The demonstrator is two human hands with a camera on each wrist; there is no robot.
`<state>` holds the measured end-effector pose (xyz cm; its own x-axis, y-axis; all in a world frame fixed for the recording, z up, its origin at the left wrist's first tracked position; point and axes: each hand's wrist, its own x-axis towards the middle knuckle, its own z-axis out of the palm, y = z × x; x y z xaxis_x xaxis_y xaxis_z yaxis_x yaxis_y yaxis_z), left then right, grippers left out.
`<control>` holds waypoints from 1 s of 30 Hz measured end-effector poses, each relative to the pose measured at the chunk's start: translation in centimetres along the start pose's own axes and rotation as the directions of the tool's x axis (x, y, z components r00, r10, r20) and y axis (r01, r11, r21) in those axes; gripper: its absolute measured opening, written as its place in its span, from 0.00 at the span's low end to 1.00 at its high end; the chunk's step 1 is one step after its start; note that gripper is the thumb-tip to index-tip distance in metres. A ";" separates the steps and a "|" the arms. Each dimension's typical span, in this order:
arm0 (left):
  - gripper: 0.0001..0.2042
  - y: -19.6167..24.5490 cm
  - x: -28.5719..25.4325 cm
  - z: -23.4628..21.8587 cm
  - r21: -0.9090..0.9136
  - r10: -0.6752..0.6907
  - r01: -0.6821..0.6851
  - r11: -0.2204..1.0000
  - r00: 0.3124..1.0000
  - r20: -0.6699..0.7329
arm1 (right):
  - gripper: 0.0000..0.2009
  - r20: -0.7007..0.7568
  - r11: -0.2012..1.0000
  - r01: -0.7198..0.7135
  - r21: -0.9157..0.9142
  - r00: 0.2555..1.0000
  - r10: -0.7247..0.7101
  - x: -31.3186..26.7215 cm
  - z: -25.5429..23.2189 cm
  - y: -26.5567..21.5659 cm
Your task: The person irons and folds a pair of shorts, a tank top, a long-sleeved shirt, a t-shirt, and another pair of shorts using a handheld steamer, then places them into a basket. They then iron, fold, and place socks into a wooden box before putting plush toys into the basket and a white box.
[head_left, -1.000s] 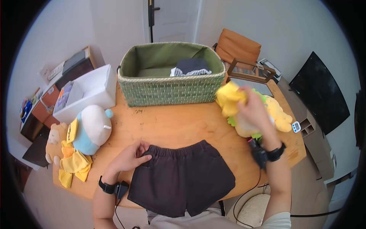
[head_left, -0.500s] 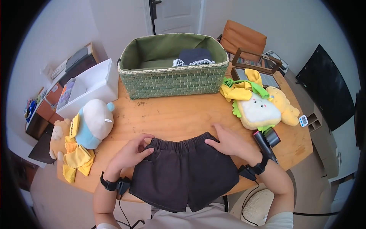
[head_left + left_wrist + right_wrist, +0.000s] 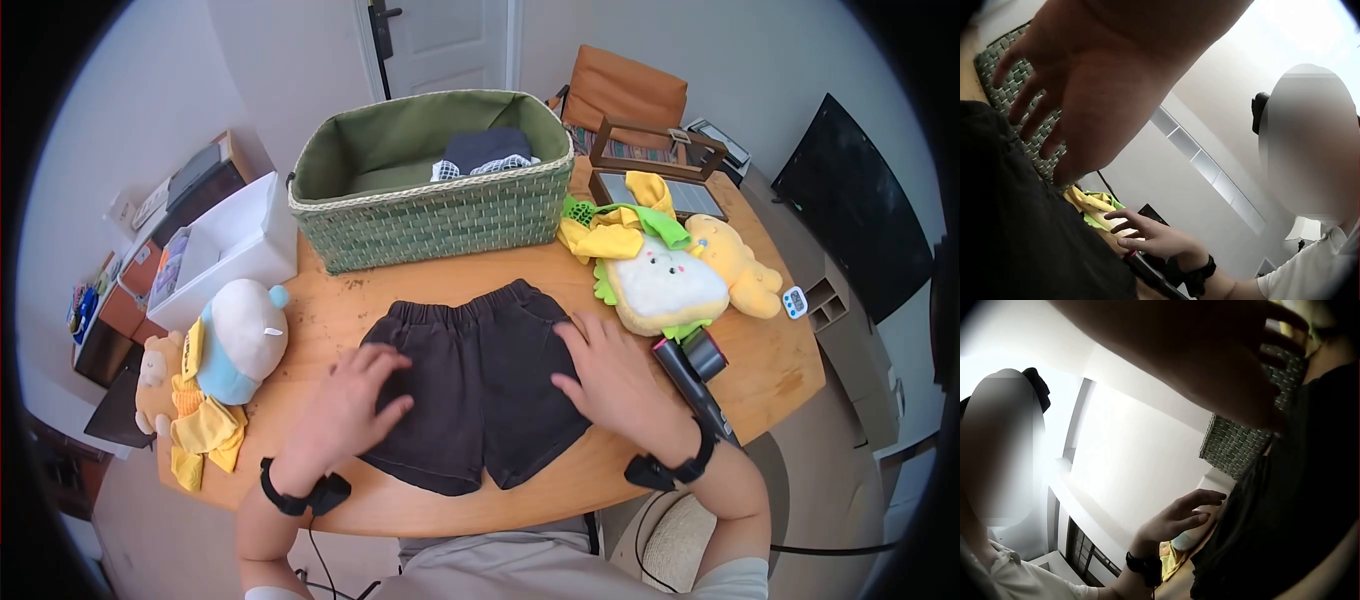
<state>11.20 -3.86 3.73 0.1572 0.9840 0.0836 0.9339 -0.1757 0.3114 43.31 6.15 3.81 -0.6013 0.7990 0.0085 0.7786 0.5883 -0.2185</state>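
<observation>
A pair of dark shorts [image 3: 480,390] lies spread on the wooden table, its elastic waistband toward the basket and its leg openings toward the person. My left hand [image 3: 345,405] hovers by the left side of the shorts, fingers spread and slightly bent. On the other side my right hand [image 3: 615,380] has its fingertips over the right edge of the shorts, thumb held apart. In the left wrist view the left hand [image 3: 1085,106] shows loose fingers above the dark cloth [image 3: 1029,219]. The right wrist view likewise has the right hand [image 3: 1222,369] with nothing gripped.
A green woven basket [image 3: 440,225] holding folded clothes stands at the back. Left are a white box [image 3: 235,245], plush toys [image 3: 240,340] and yellow cloths [image 3: 208,425]. Right are a sandwich-shaped plush [image 3: 665,285], a yellow plush [image 3: 735,265], a hair dryer [image 3: 690,380] and a small timer [image 3: 795,302].
The right hand put a yellow cloth down by the plush toys at the right and came back to the shorts. The shorts have moved forward on the table, and both hands now hold nothing.
</observation>
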 end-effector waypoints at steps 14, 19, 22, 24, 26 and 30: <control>0.22 -2.4 -5.5 1.2 -0.181 -0.311 0.310 0.933 0.950 0.023 | 0.17 -0.058 0.917 -0.364 0.163 0.924 0.377 -11.6 -1.0 5.0; 0.14 -5.9 -2.8 1.8 -0.255 -0.406 0.413 0.875 0.910 0.081 | 0.21 -0.420 0.817 -0.573 -0.064 0.758 0.499 -13.4 -0.8 7.9; 0.13 -3.5 -1.6 0.8 -0.027 -0.408 0.426 0.904 0.880 0.243 | 0.25 -0.349 0.777 -0.617 -0.127 0.760 0.547 -14.4 0.5 8.9; 0.13 -4.6 -1.8 1.7 -0.057 -0.380 0.399 0.915 0.900 0.213 | 0.26 -0.247 0.793 -0.602 -0.094 0.786 0.567 -14.7 0.8 9.3; 0.14 -5.8 -1.8 1.7 -0.083 -0.355 0.374 0.924 0.917 0.182 | 0.26 -0.252 0.845 -0.535 -0.025 0.821 0.512 -14.7 1.2 9.7; 0.13 -7.5 -1.7 1.2 0.015 -0.384 0.385 0.923 0.922 -0.047 | 0.25 -0.274 0.846 -0.533 -0.035 0.819 0.504 -14.9 2.6 10.8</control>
<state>4.30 -4.19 0.12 -0.2292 0.9734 0.0021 0.9270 0.2177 0.3055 60.19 0.26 -1.25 -0.0505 0.9851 0.1642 0.9849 0.0764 -0.1552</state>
